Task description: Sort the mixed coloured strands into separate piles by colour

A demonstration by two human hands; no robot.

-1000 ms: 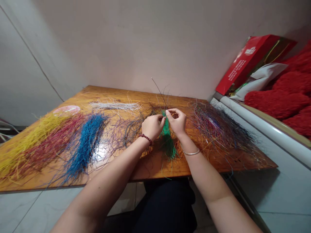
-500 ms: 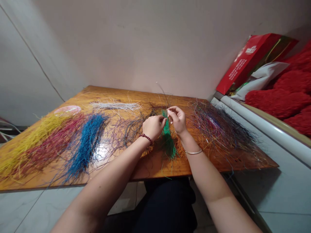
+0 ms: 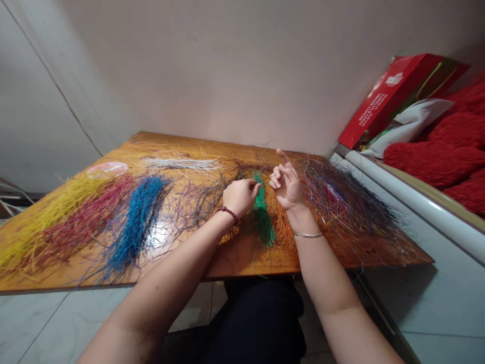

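Note:
My left hand (image 3: 240,195), with a dark bead bracelet on the wrist, is closed in a pinch just left of the green strand bundle (image 3: 263,217). What its fingertips hold, if anything, is too small to make out. My right hand (image 3: 288,188), a metal bangle on its wrist, is raised above the orange strands (image 3: 284,225). Its index finger points up and the other fingers curl loosely, with nothing visible in them. Dark thin strands (image 3: 206,202) spread beneath and left of my left hand.
Yellow (image 3: 49,217), dark red (image 3: 83,215) and blue bundles (image 3: 138,217) lie on the left of the wooden table (image 3: 235,268). White strands (image 3: 182,164) lie at the back, a mixed dark pile (image 3: 344,197) at right. A red box (image 3: 382,96) and red fluffy material (image 3: 435,156) sit beyond.
My right hand has moved away from my left, to the right, and its index finger has straightened. The thin strand that stood up from it no longer shows. The left hand has stayed nearly still.

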